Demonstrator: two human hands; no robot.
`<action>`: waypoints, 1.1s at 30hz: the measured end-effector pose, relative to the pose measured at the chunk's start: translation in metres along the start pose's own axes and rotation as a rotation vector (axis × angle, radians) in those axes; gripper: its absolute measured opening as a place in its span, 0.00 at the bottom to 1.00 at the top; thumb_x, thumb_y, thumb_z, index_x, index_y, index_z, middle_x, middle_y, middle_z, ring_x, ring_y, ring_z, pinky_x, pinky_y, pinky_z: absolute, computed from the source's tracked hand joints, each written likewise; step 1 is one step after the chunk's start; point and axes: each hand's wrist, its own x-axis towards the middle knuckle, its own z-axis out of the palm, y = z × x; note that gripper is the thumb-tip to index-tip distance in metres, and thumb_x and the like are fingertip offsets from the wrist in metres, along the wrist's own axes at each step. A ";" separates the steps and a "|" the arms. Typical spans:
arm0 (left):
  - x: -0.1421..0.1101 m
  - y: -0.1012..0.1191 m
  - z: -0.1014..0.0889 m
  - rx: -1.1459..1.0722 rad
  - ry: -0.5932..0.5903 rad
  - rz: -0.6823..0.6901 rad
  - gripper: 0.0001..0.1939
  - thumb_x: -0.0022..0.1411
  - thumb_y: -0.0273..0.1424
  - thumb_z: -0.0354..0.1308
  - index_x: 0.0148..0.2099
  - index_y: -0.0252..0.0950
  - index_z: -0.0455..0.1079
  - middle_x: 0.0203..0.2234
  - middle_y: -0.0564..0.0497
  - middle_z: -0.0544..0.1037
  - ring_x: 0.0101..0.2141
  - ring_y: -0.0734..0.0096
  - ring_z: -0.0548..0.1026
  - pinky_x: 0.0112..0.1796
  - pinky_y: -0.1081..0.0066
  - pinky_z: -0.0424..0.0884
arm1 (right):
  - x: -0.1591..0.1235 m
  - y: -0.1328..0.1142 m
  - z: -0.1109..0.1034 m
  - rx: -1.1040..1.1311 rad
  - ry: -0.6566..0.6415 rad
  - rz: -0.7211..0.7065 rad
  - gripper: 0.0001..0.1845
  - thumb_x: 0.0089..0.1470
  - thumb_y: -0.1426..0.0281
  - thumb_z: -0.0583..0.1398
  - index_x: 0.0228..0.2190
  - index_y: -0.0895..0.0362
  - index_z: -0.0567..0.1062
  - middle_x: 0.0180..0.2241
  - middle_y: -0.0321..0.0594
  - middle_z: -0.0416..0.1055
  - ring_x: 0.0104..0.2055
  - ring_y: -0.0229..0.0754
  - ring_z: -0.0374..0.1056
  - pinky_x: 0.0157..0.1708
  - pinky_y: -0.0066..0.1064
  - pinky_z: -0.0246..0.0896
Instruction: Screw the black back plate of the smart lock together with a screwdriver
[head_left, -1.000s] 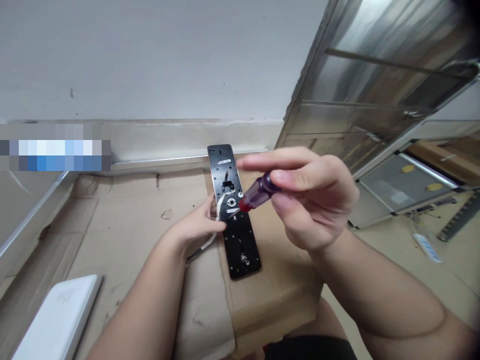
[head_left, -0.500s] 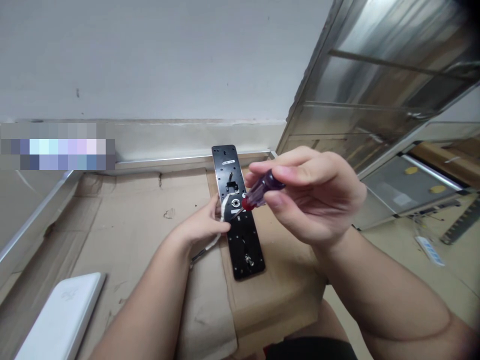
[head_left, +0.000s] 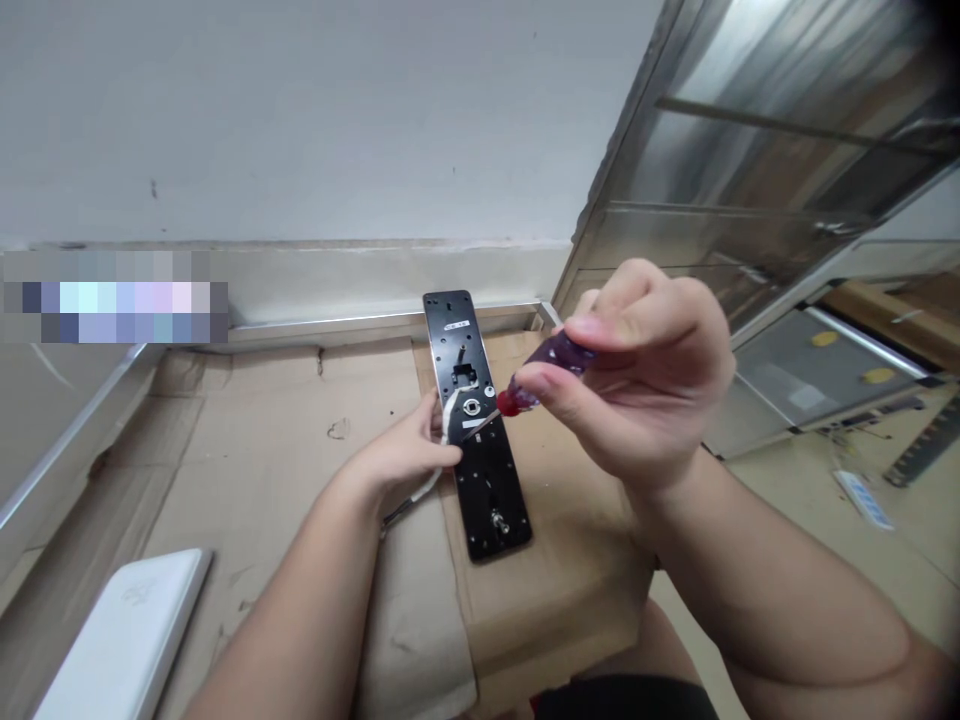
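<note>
A long black panel (head_left: 491,490), looking like the back of a door lock, lies on cardboard with screw holes, a square spindle hole and small labels showing. My left hand (head_left: 409,445) grips its left edge, thumb on top, fingers hidden beneath. A white-wrapped cable (head_left: 448,412) runs from the panel's middle past that thumb and down to the left. My right hand (head_left: 649,375) pinches the handle of a screwdriver (head_left: 551,365), purple and clear with a red collar. Its thin shaft slants down-left over the panel, the tip near my left thumb; whether it touches cannot be made out.
Flattened cardboard (head_left: 285,450) covers the table, edged by a metal rim (head_left: 330,328). A white slab-like case (head_left: 124,635) lies at lower left. To the right stand a metal door (head_left: 720,150) and a framed cart (head_left: 810,375); a white power strip (head_left: 862,498) is on the floor.
My right hand has shifted slightly up and right, its fingers rolled further round the screwdriver handle, which moved with it. The left hand and panel stay put.
</note>
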 end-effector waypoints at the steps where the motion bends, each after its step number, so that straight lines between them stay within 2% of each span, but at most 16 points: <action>1: 0.000 0.001 0.001 0.004 0.008 0.002 0.46 0.49 0.18 0.63 0.68 0.37 0.52 0.57 0.38 0.73 0.56 0.48 0.72 0.56 0.51 0.67 | 0.001 -0.001 0.000 -0.002 0.004 -0.027 0.16 0.45 0.72 0.72 0.35 0.48 0.76 0.31 0.34 0.71 0.30 0.39 0.72 0.27 0.33 0.74; 3: -0.001 0.004 0.003 0.005 0.009 0.012 0.46 0.48 0.18 0.64 0.68 0.37 0.53 0.57 0.38 0.72 0.56 0.48 0.72 0.56 0.52 0.66 | 0.002 -0.003 0.000 0.032 -0.019 -0.080 0.10 0.49 0.72 0.68 0.35 0.50 0.77 0.39 0.38 0.76 0.39 0.44 0.76 0.32 0.37 0.78; 5: -0.002 0.005 0.004 -0.003 0.005 0.025 0.47 0.47 0.17 0.63 0.68 0.38 0.53 0.58 0.39 0.72 0.56 0.49 0.72 0.56 0.52 0.66 | 0.002 -0.007 0.001 0.102 -0.073 -0.063 0.10 0.54 0.76 0.63 0.37 0.51 0.78 0.44 0.41 0.78 0.46 0.49 0.77 0.38 0.42 0.79; 6: -0.002 0.004 0.004 -0.007 0.006 0.021 0.47 0.47 0.18 0.63 0.68 0.39 0.52 0.57 0.40 0.73 0.55 0.50 0.73 0.56 0.52 0.67 | 0.003 -0.008 0.001 0.120 -0.070 -0.049 0.11 0.54 0.78 0.62 0.38 0.52 0.78 0.43 0.42 0.78 0.46 0.49 0.77 0.39 0.43 0.80; 8: -0.002 0.002 0.003 -0.015 0.012 0.002 0.47 0.48 0.18 0.62 0.68 0.40 0.52 0.55 0.41 0.74 0.54 0.51 0.73 0.55 0.52 0.67 | 0.002 -0.008 0.002 0.086 -0.005 -0.048 0.11 0.51 0.79 0.65 0.36 0.52 0.78 0.37 0.40 0.79 0.39 0.46 0.78 0.35 0.41 0.79; 11: -0.002 0.002 0.003 -0.009 0.022 -0.012 0.45 0.49 0.18 0.62 0.68 0.40 0.52 0.54 0.41 0.75 0.54 0.51 0.74 0.54 0.53 0.68 | 0.001 -0.007 0.001 -0.030 0.095 -0.089 0.14 0.43 0.77 0.72 0.31 0.51 0.77 0.29 0.35 0.74 0.29 0.40 0.72 0.27 0.36 0.75; 14: -0.004 0.006 0.005 0.005 0.026 0.004 0.45 0.48 0.18 0.63 0.67 0.38 0.53 0.55 0.40 0.74 0.54 0.50 0.74 0.54 0.53 0.68 | 0.001 -0.009 -0.001 -0.019 0.054 -0.107 0.11 0.45 0.72 0.71 0.31 0.51 0.76 0.31 0.36 0.72 0.33 0.42 0.73 0.31 0.40 0.77; 16: -0.005 0.009 0.008 -0.011 0.015 0.022 0.46 0.47 0.18 0.63 0.68 0.38 0.53 0.57 0.40 0.73 0.55 0.49 0.73 0.55 0.54 0.68 | 0.001 -0.013 -0.001 0.021 -0.033 -0.036 0.05 0.52 0.72 0.66 0.33 0.51 0.76 0.41 0.41 0.75 0.42 0.47 0.76 0.39 0.45 0.79; 18: -0.005 0.008 0.008 -0.031 0.009 0.033 0.47 0.48 0.19 0.64 0.68 0.39 0.52 0.58 0.40 0.72 0.56 0.50 0.72 0.56 0.55 0.67 | 0.002 -0.016 -0.001 0.062 -0.114 0.066 0.09 0.55 0.77 0.60 0.36 0.52 0.76 0.49 0.43 0.76 0.48 0.49 0.76 0.43 0.46 0.79; 19: -0.004 0.007 0.008 -0.032 0.009 0.034 0.47 0.48 0.19 0.63 0.68 0.39 0.52 0.58 0.41 0.72 0.57 0.50 0.72 0.56 0.55 0.67 | 0.002 -0.017 -0.001 0.099 -0.092 -0.010 0.10 0.54 0.78 0.61 0.37 0.53 0.76 0.43 0.43 0.78 0.42 0.47 0.78 0.36 0.42 0.80; 21: -0.003 0.003 0.005 -0.017 0.012 0.028 0.46 0.49 0.19 0.63 0.69 0.39 0.52 0.58 0.40 0.73 0.57 0.50 0.72 0.56 0.55 0.67 | 0.003 -0.014 -0.001 0.053 -0.075 -0.053 0.12 0.49 0.79 0.66 0.36 0.53 0.77 0.37 0.40 0.79 0.38 0.46 0.79 0.33 0.38 0.80; 25: -0.002 0.002 0.003 -0.002 -0.003 0.010 0.46 0.48 0.19 0.63 0.69 0.37 0.52 0.57 0.39 0.73 0.56 0.48 0.72 0.56 0.53 0.67 | 0.004 -0.005 -0.003 -0.096 0.033 -0.153 0.19 0.38 0.77 0.74 0.33 0.51 0.77 0.28 0.33 0.74 0.30 0.40 0.73 0.25 0.32 0.73; 27: -0.003 0.004 0.004 -0.020 -0.004 0.012 0.47 0.48 0.19 0.63 0.68 0.38 0.52 0.57 0.39 0.73 0.56 0.48 0.73 0.56 0.52 0.67 | 0.005 -0.002 -0.004 -0.076 0.020 -0.168 0.17 0.39 0.72 0.74 0.33 0.50 0.77 0.30 0.34 0.73 0.32 0.40 0.72 0.26 0.33 0.74; 29: -0.003 0.006 0.007 -0.032 0.002 0.020 0.47 0.48 0.19 0.63 0.68 0.39 0.53 0.57 0.40 0.73 0.56 0.48 0.73 0.56 0.52 0.67 | 0.005 -0.003 -0.005 -0.017 -0.056 -0.121 0.12 0.45 0.68 0.71 0.34 0.50 0.77 0.37 0.38 0.75 0.38 0.43 0.74 0.33 0.38 0.77; 31: -0.004 0.006 0.008 -0.022 0.019 0.021 0.47 0.47 0.19 0.63 0.68 0.39 0.53 0.57 0.41 0.73 0.56 0.49 0.73 0.57 0.52 0.67 | 0.005 -0.005 -0.005 0.039 -0.113 -0.073 0.10 0.50 0.70 0.67 0.37 0.50 0.77 0.42 0.40 0.77 0.42 0.46 0.76 0.38 0.41 0.78; 33: -0.003 0.006 0.007 0.010 0.049 -0.004 0.47 0.48 0.19 0.63 0.69 0.38 0.52 0.56 0.39 0.74 0.56 0.48 0.72 0.58 0.51 0.65 | 0.004 -0.007 -0.005 0.058 -0.130 -0.055 0.12 0.50 0.74 0.67 0.38 0.51 0.77 0.40 0.39 0.78 0.40 0.45 0.77 0.38 0.40 0.79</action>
